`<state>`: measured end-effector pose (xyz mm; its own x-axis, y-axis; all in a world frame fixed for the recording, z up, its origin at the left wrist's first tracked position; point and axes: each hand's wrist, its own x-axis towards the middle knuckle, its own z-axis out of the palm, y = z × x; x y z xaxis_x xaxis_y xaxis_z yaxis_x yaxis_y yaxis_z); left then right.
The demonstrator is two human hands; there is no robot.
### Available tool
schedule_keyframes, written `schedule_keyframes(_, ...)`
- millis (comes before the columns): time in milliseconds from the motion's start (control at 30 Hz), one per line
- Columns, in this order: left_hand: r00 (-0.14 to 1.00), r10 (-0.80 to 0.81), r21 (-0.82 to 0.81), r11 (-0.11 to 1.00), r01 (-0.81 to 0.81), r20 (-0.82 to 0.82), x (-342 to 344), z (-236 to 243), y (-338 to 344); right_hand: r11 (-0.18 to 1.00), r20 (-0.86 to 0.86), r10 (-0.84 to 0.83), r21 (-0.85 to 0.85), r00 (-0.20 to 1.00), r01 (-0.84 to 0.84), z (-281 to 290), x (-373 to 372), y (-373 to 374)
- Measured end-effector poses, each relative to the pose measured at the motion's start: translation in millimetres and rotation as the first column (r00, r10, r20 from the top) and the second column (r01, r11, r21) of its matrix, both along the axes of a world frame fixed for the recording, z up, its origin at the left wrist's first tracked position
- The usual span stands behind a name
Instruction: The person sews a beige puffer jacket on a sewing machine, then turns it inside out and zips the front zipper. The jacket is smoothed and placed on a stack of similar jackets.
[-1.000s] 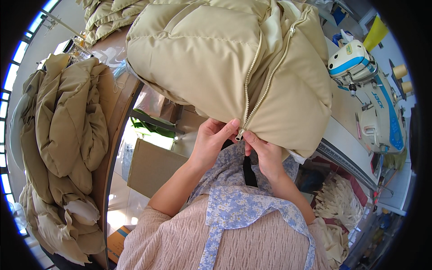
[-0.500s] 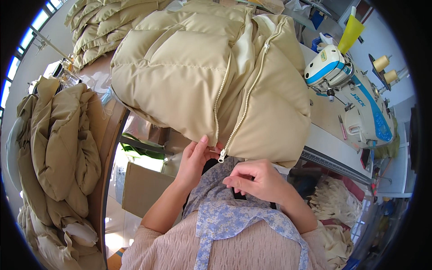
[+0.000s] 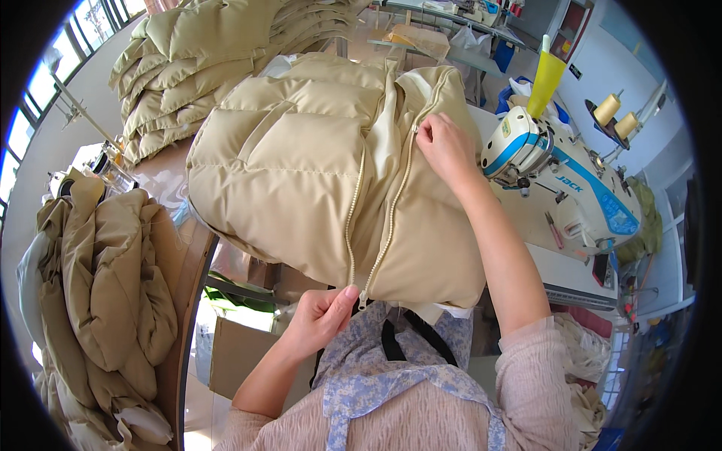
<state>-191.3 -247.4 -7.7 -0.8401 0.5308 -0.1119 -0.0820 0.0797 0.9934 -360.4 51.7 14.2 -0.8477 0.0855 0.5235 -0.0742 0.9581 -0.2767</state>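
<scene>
A beige quilted puffer jacket [image 3: 286, 214] lies in front of me, its two front edges side by side with a pale zipper unfastened between them. Thumb and fingers of my left hand [image 3: 320, 319] pinch the jacket's hem at the lower end of the left zipper tape [image 3: 351, 233]. Higher up, on the right zipper tape [image 3: 391, 225], my right hand [image 3: 449, 150] is closed at the zipper slider [image 3: 414, 129]; its fingertips partly hide the pull. Another metal zipper end [image 3: 363, 304] hangs at the bottom of the right tape, beside my left thumb.
A white and blue sewing machine [image 3: 560, 180] stands to the right, with red-handled snips [image 3: 555, 230] on its table. Stacked beige puffer pieces [image 3: 195, 68] rise at the back left. Loose beige fabric [image 3: 113, 286] hangs over the left table edge. Below stands a cardboard box [image 3: 237, 357].
My right hand has gone from below the hem, up and away from me to the slider. My left hand stays at the hem. The view has tilted, so the jacket sits lower.
</scene>
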Motion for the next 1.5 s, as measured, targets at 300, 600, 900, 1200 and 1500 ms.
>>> schedule_keyframes(300, 0.629, 0.089, -0.177, 0.921, -0.348, -0.772, -155.8, 52.1, 106.1, 0.96, -0.064, 0.276, 0.061, 0.959, -0.272, 14.9, 54.1, 4.6)
schedule_keyframes(600, 0.962, -0.123, -0.205, 0.976, 0.073, -0.244, -217.3, 44.9, 160.2, 0.916, 0.064, 0.398, 0.03, 0.915, -0.4, 35.1, 72.7, 0.2)
schedule_keyframes(900, 0.986, 0.064, -0.013, 0.998, -0.067, -0.157, -226.7, 28.9, 169.6, 0.777, 0.139, 0.621, 0.025, 0.772, -0.629, 14.9, 177.5, -63.7)
schedule_keyframes(1200, 0.746, 0.19, 0.108, 0.982, -0.158, -0.638, -160.1, 46.9, 107.0, 0.67, 0.367, 0.694, -0.645, 0.619, -0.368, -29.1, 248.2, -65.0)
schedule_keyframes(1500, 0.972, 0.069, -0.075, 0.996, -0.053, 0.227, -2.2, -47.9, -23.1, -0.318, -0.062, 0.669, -0.925, 0.741, 0.21, -98.4, 226.8, -105.5)
